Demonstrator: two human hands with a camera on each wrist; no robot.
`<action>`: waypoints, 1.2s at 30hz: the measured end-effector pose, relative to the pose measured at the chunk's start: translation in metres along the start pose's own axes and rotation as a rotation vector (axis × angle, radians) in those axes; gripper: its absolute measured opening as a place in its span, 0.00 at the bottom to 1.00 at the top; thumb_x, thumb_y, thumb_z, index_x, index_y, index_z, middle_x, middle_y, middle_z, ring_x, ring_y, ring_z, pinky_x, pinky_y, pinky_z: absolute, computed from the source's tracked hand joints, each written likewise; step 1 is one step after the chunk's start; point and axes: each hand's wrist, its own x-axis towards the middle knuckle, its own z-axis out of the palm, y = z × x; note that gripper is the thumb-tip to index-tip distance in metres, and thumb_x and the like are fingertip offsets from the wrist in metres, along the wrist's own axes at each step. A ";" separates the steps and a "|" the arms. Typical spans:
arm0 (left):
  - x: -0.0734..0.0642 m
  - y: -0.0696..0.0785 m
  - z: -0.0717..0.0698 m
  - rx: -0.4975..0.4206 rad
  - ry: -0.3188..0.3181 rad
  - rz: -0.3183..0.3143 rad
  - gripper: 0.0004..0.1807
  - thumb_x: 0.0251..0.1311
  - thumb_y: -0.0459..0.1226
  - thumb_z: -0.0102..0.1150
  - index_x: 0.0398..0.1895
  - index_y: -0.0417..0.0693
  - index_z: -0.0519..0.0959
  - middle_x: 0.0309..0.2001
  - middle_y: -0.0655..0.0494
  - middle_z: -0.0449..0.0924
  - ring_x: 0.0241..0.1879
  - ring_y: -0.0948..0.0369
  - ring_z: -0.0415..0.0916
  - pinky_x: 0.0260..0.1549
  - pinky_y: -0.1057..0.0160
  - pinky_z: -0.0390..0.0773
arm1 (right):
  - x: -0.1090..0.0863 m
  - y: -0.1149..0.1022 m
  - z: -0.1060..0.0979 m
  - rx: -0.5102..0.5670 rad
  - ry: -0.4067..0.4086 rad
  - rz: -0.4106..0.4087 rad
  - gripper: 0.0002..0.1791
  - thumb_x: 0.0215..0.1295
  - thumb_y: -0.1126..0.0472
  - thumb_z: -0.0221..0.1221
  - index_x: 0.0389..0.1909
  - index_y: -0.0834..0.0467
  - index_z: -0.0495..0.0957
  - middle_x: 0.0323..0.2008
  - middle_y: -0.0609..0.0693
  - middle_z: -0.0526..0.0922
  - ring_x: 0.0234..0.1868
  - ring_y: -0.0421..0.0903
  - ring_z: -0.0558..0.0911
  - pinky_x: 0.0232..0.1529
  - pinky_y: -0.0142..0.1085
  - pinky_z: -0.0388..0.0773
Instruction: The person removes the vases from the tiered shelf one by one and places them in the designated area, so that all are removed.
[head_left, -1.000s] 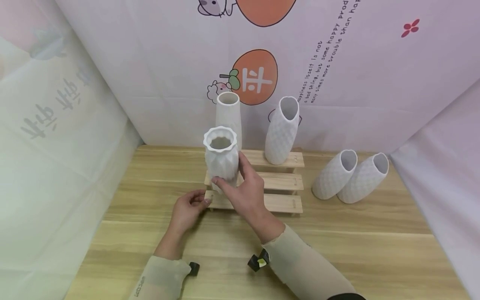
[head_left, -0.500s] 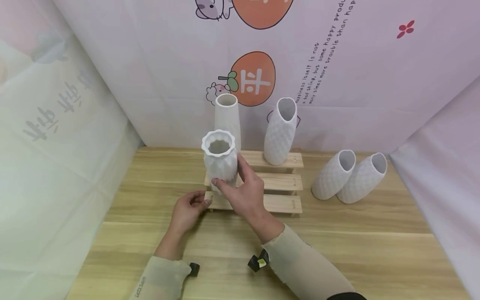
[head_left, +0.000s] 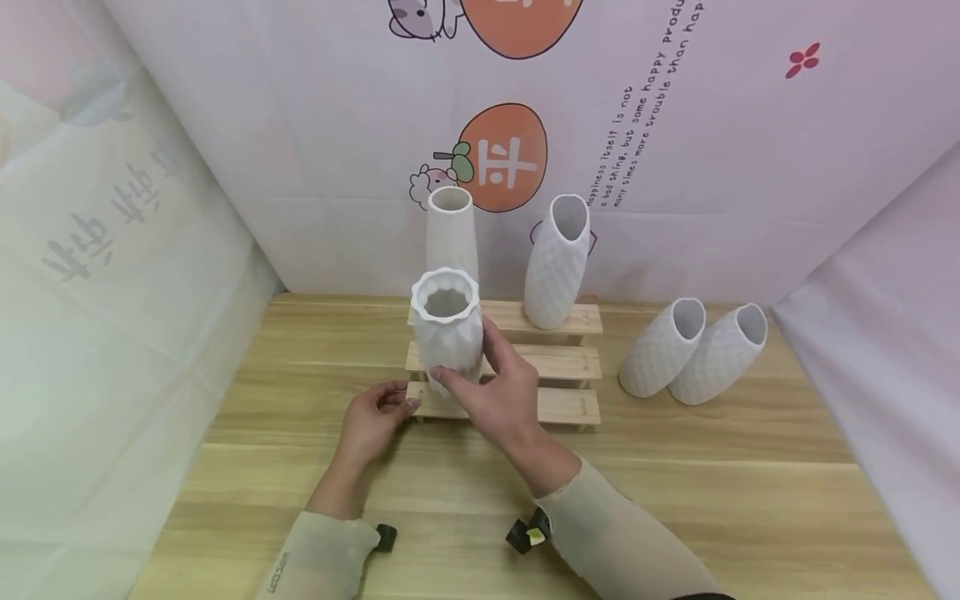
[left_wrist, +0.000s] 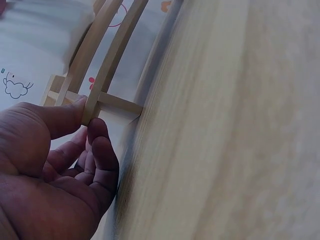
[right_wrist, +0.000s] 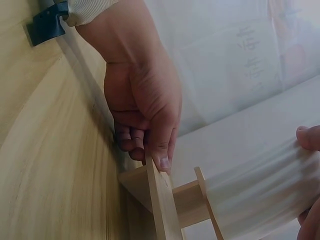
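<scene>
My left hand [head_left: 377, 423] pinches the front left corner of a three-step wooden rack [head_left: 566, 406] between thumb and fingers, as the left wrist view shows up close. My right hand [head_left: 504, 398] grips a white vase [head_left: 448, 342] with a scalloped rim and faceted sides, thumb at its front and fingers round its right side. The vase is upright, its base overlapping the lower steps in the head view. Behind it, a smooth tall white vase [head_left: 452, 229] is partly hidden. A diamond-textured vase [head_left: 557, 271] with a slanted mouth stands on the top step's right end.
Two more slant-mouthed textured vases [head_left: 662, 350] [head_left: 718, 357] stand close together on the wood-grain table [head_left: 675, 500], right of the rack. A printed white cloth [head_left: 337, 167] hangs behind, with further cloth on both sides.
My right hand has brought the scalloped vase slightly toward me and to the right relative to the rack. The left hand stays at the rack's corner. The head view has shifted slightly.
</scene>
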 end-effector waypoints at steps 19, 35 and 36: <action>-0.001 0.001 0.002 0.007 0.004 -0.013 0.22 0.64 0.39 0.72 0.60 0.43 0.82 0.48 0.48 0.84 0.46 0.55 0.84 0.43 0.64 0.84 | -0.011 -0.037 -0.032 -0.046 0.064 -0.101 0.41 0.41 0.74 0.81 0.62 0.68 0.78 0.57 0.65 0.83 0.58 0.57 0.84 0.51 0.51 0.85; -0.003 0.004 0.000 0.006 0.002 -0.013 0.22 0.65 0.39 0.71 0.61 0.42 0.81 0.49 0.47 0.84 0.47 0.55 0.84 0.44 0.66 0.83 | -0.015 -0.039 -0.054 -0.047 0.093 -0.090 0.41 0.41 0.76 0.80 0.62 0.69 0.77 0.53 0.64 0.85 0.56 0.57 0.86 0.50 0.46 0.85; -0.003 0.004 0.000 0.007 0.002 -0.013 0.22 0.65 0.39 0.71 0.61 0.42 0.81 0.49 0.47 0.84 0.47 0.55 0.84 0.44 0.65 0.83 | -0.015 -0.038 -0.056 -0.040 0.091 -0.090 0.42 0.41 0.77 0.80 0.62 0.70 0.77 0.54 0.64 0.86 0.56 0.57 0.86 0.49 0.45 0.85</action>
